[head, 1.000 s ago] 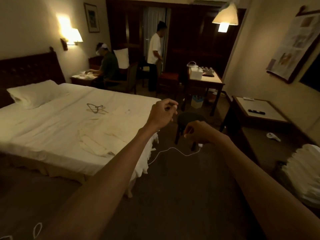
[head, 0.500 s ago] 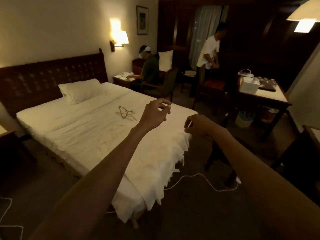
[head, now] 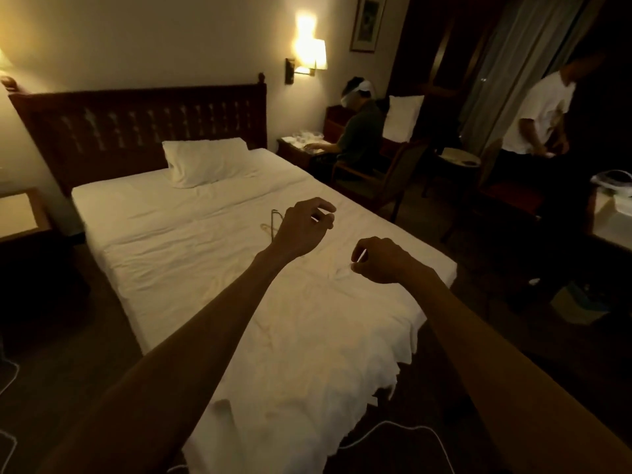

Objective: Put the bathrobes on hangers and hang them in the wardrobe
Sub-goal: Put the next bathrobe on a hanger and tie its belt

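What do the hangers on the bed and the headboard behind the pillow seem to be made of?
The hangers look like thin metal wire: slim, dark outlines with a small glint, though the left hand hides part of them and the light is dim. The headboard seems to be dark, polished wood: reddish-brown, with turned posts and a carved pattern catching faint highlights.

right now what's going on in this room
A person stands at the foot of the bed, both arms stretched out over it. The left hand hovers half open just in front of a hanger lying on the sheet; the right hand is curled, pinching something small and pale. A pale bathrobe seems to lie spread on the bed, not yet on a hanger.
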`<state>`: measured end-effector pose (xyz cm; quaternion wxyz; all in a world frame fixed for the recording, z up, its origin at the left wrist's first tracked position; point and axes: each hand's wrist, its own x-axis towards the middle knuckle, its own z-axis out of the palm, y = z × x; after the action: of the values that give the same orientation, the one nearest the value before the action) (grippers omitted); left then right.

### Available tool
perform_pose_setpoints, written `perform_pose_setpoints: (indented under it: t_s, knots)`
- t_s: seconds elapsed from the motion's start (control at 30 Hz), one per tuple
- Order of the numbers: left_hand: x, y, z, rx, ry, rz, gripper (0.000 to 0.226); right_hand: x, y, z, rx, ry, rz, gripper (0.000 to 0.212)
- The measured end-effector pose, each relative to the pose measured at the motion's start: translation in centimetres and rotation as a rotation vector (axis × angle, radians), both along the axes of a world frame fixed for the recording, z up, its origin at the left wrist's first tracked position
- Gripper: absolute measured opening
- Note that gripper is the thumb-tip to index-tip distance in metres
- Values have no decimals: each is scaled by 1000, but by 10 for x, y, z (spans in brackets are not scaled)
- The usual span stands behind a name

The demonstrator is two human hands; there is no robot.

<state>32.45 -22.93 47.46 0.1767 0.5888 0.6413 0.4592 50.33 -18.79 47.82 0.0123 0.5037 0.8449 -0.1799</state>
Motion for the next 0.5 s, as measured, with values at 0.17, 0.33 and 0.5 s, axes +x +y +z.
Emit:
perform_pose_setpoints:
  t_s: [0.17, 0.33, 0.5]
  knots:
    - [-30, 70, -36, -95, -11, 92, 15, -29, 90, -36, -57, -29, 66, 28]
    - [-60, 143, -82, -177, 6, 210, 10, -45, 192, -72, -93, -26, 126, 28]
    - [-73, 230, -146, -268, 13, 363, 17, -62, 311, -129, -157, -28, 197, 29]
